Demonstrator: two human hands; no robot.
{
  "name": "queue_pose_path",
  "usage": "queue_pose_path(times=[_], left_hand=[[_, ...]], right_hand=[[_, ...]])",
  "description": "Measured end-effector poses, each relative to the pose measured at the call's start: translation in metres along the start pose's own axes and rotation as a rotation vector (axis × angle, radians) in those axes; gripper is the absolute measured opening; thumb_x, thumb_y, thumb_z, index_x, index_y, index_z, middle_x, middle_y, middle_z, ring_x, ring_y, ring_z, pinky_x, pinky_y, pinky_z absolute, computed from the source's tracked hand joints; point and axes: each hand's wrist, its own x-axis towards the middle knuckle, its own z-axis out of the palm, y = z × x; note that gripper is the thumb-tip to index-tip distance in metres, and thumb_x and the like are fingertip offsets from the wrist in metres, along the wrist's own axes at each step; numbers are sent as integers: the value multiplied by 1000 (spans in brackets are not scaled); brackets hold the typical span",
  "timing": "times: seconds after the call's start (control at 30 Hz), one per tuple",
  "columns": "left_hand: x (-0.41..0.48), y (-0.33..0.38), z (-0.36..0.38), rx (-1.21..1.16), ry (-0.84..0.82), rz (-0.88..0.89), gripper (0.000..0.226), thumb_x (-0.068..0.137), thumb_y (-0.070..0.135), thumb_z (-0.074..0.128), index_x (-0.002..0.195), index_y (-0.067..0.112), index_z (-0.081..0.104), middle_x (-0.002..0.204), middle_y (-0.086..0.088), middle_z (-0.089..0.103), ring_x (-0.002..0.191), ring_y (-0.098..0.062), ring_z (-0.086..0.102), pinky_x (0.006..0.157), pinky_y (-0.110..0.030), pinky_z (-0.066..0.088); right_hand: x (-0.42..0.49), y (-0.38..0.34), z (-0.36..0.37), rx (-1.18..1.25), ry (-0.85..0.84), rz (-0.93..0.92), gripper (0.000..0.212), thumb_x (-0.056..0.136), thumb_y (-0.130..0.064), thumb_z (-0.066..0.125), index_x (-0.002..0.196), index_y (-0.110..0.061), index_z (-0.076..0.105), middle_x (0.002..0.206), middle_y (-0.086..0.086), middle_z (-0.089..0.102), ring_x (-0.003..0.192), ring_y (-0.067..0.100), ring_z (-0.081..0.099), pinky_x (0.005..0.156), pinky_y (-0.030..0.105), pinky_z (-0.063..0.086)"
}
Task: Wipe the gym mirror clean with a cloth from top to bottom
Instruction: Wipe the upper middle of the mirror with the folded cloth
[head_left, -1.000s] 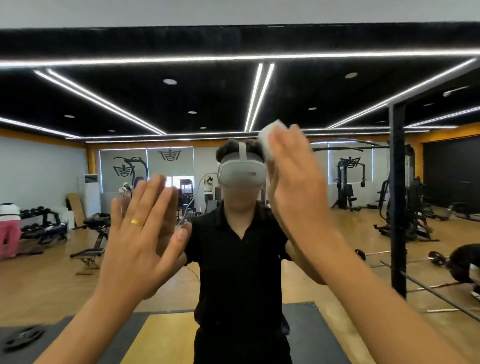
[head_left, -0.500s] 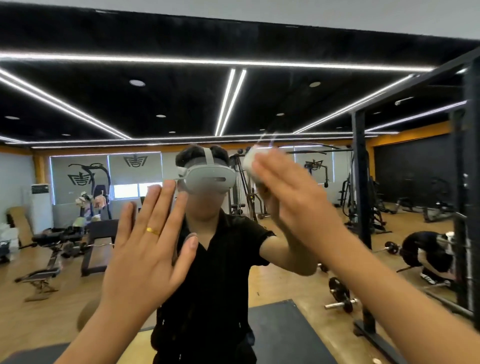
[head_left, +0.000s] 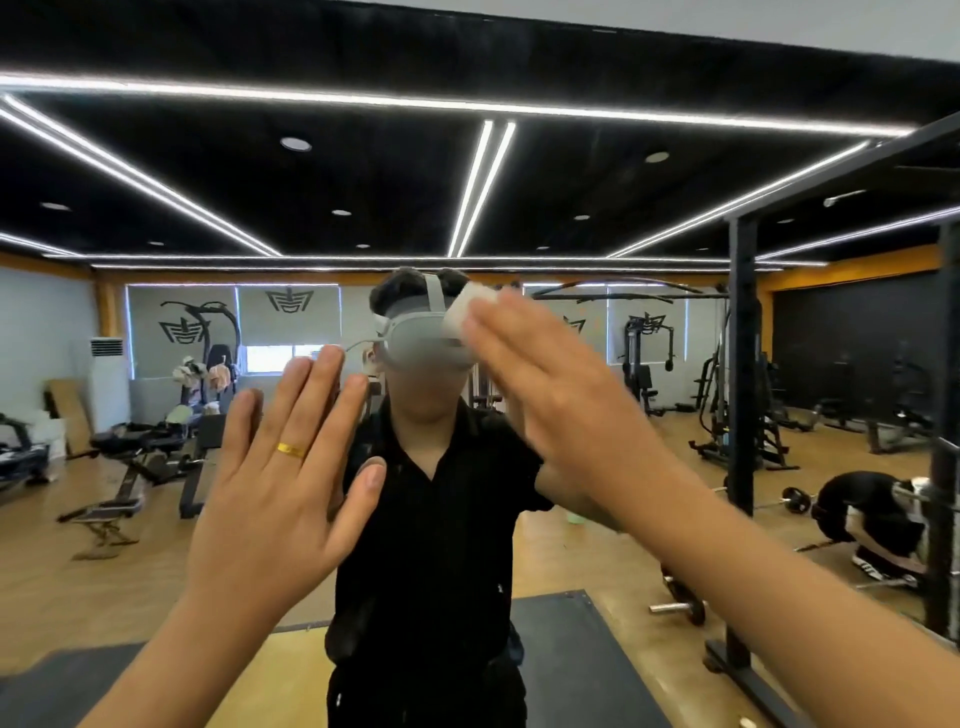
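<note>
1. Against the mirror (head_left: 571, 208), about level with the reflected head, a small white cloth (head_left: 470, 312) lies under the fingertips of the right hand (head_left: 550, 395); only its upper left part shows past the fingers.
2. That right hand has its fingers straight and close together, laid flat over the cloth rather than curled round it (the hand is blurred, so the thumb cannot be made out).
3. Lower and to the left, the left hand (head_left: 275, 499) is raised with its palm toward the glass, fingers straight and slightly spread. Its reflection sits tight behind the fingers, so it looks set against the glass.
4. A gold ring (head_left: 291, 450) is on one finger of the left hand.
5. Between the two hands the mirror shows the person in a black shirt (head_left: 441, 519) wearing a grey headset (head_left: 421, 343).
6. Around that figure the glass reflects a gym:
   - a wooden floor with a dark mat (head_left: 561, 665) underfoot
   - weight benches (head_left: 140, 452) at the left
   - a dumbbell (head_left: 680, 608) on the floor at the right
7. A black upright post (head_left: 742, 364) stands at the right, and beyond it another person (head_left: 872, 514) crouches low.
8. Overhead, white light strips (head_left: 480, 187) cross a black ceiling.
</note>
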Motion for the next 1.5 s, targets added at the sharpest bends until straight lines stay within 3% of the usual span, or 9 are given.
queue_pose_path(times=[0.17,0.3,0.53,0.67,0.9,1.03,1.27,1.4,1.5], left_hand=[[1,1,3,23,21,-1,67,104,44,37,159,6,32,169,-13,22,157,-30,19,124,-59,18],[2,1,2,27,4,-4,66,105,45,35,158,6,33,169,-13,22,157,-30,20,123,-60,20],[0,0,0,23,-19,-24,69,103,45,38,160,7,30,170,-11,19,158,-28,16,125,-58,16],[1,1,2,26,-15,-20,68,104,46,35,159,7,31,170,-11,20,158,-28,15,126,-56,14],[1,-1,5,40,29,7,68,104,44,41,160,9,30,169,-12,21,157,-29,18,126,-56,16],[1,-2,6,44,35,9,67,103,43,45,160,10,31,169,-12,23,157,-29,21,126,-56,17],[-1,-5,4,42,18,14,67,104,43,44,161,11,29,170,-11,20,157,-28,19,127,-53,13],[-2,-6,5,30,-4,6,68,104,44,43,162,12,27,171,-10,17,158,-27,17,126,-56,17],[-2,-7,5,30,0,8,66,105,44,42,161,12,29,170,-10,18,158,-26,16,126,-55,17]], right_hand=[[38,55,-25,-47,219,240,47,101,-6,48,148,-2,49,148,20,52,141,31,44,120,42,38],[45,55,-18,61,285,384,50,98,-3,37,145,4,52,149,25,52,141,39,46,120,40,35],[-12,-10,-3,101,-9,48,65,88,8,57,151,-5,48,157,13,47,148,32,39,121,50,37],[4,35,-20,20,76,100,63,89,14,66,148,-3,51,151,15,51,144,24,41,126,27,24],[51,70,-37,19,299,514,45,106,-10,42,149,-1,49,152,17,49,140,13,38,118,9,20],[45,11,-8,53,258,437,46,98,-5,39,140,5,56,143,26,55,135,38,48,114,45,37],[-5,-58,21,10,27,149,71,88,12,71,152,-6,47,159,10,42,149,28,40,121,43,38],[19,-11,-9,-49,124,366,49,102,-2,49,151,-2,46,150,20,48,136,25,45,119,10,22],[30,-8,-8,10,228,516,48,102,-11,39,148,1,49,152,19,49,142,29,45,121,31,34]])
